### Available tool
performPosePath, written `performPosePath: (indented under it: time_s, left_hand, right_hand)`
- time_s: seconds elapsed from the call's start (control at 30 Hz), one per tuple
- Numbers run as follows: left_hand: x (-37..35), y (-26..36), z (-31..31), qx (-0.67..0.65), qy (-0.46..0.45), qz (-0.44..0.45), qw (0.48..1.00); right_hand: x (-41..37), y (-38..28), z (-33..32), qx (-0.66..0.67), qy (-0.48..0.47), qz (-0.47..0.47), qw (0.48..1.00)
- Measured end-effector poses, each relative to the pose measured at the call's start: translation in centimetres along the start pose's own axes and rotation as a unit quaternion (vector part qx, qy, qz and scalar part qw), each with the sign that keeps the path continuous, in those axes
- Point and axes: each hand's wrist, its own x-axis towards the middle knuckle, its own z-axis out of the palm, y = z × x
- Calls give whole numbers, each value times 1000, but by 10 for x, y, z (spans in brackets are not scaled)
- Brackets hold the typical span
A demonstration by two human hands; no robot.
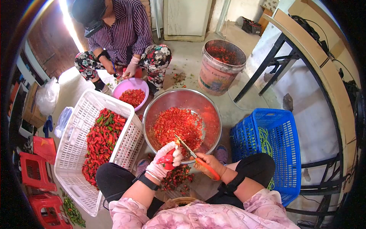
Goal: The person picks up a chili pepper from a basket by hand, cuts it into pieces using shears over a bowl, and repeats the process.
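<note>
My left hand (160, 168), in a thin pale glove, is closed around red peppers (166, 158) at the near rim of a big steel bowl (214, 118). Bare, my right hand (214, 163) grips scissors (186, 147) with an orange handle; their blades lie beside the left fingertips and point over the bowl. Chopped red pepper (177, 124) covers much of the bowl's bottom. On the floor between my legs lies a heap of red and dark green pepper pieces (177, 179), partly hidden by my arms.
At left stands a white crate (68, 152) of whole peppers; at right, a blue crate (284, 152) with green strands. A stained bucket (217, 74) is behind the bowl. Another person (120, 34) works over a purple basin (142, 86). Red stools (36, 171) stand far left.
</note>
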Motion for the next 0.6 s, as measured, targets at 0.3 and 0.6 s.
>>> performPosePath:
  time_s: [0.3,0.6]
  left_hand:
    - [-4,3,9,-12,-45,-52,998]
    - [-2,5,5,-29,-36,-85,995]
  right_hand:
    - [5,15,-12,27,-42,-13,999]
    - [-4,-4,-18,-39,-39,-40,998]
